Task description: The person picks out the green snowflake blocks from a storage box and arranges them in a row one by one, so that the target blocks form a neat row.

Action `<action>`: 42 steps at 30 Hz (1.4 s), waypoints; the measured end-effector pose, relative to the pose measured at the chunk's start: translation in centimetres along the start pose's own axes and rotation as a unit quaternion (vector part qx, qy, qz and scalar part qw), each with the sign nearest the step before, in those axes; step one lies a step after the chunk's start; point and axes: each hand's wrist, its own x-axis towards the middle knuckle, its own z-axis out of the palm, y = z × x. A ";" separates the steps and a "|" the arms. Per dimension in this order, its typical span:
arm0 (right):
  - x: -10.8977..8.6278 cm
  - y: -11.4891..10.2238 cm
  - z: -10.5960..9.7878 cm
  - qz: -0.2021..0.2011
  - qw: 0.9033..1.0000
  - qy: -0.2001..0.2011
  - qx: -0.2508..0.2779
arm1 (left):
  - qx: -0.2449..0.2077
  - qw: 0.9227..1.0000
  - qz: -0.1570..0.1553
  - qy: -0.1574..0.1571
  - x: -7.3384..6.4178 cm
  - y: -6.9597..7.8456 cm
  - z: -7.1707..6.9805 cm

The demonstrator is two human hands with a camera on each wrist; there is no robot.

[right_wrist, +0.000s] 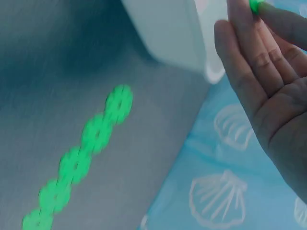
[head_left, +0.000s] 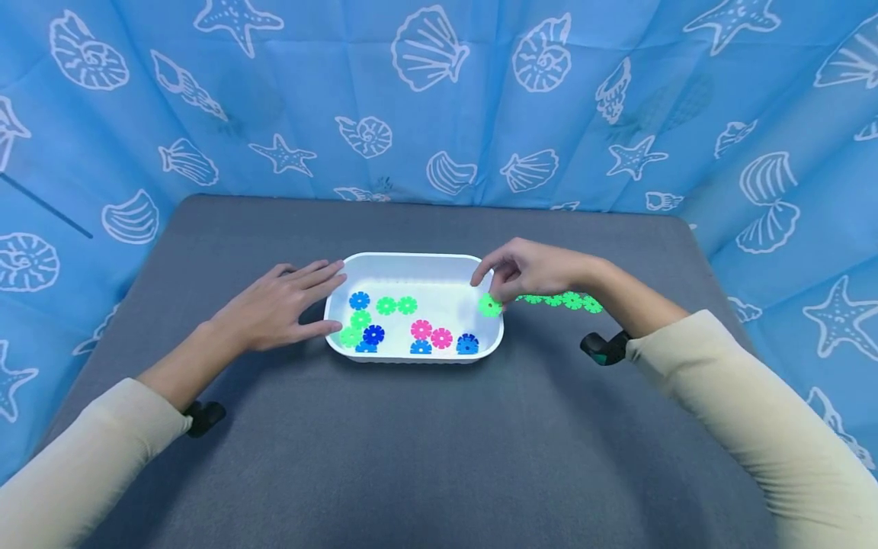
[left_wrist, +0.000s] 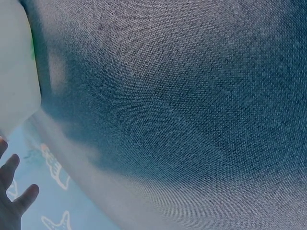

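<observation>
A white plastic tray (head_left: 418, 267) holds several notched snowflake discs: green discs (head_left: 360, 319), blue discs (head_left: 373, 335) and pink discs (head_left: 421, 329). My left hand (head_left: 277, 306) lies at the tray's left end with its fingers spread and fingertips at the rim. Over the right end, my right hand (head_left: 535, 268) pinches a green snowflake disc (head_left: 490, 305) between thumb and fingers; only a bit of that disc shows in the right wrist view. On the cloth right of the tray runs a row of linked green discs (right_wrist: 75, 165), partly hidden by the right arm in the head view.
Grey cloth covers the table (head_left: 411, 450). A blue curtain (head_left: 309, 91) with white shell prints hangs behind and at both sides. Each wrist wears a dark camera, such as the right wrist camera (head_left: 604, 348).
</observation>
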 end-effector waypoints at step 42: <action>-11.4 16.5 -2.1 0.142 0.966 0.206 0.064 | 0.001 1.000 -0.005 -0.003 0.1 0.1 -0.1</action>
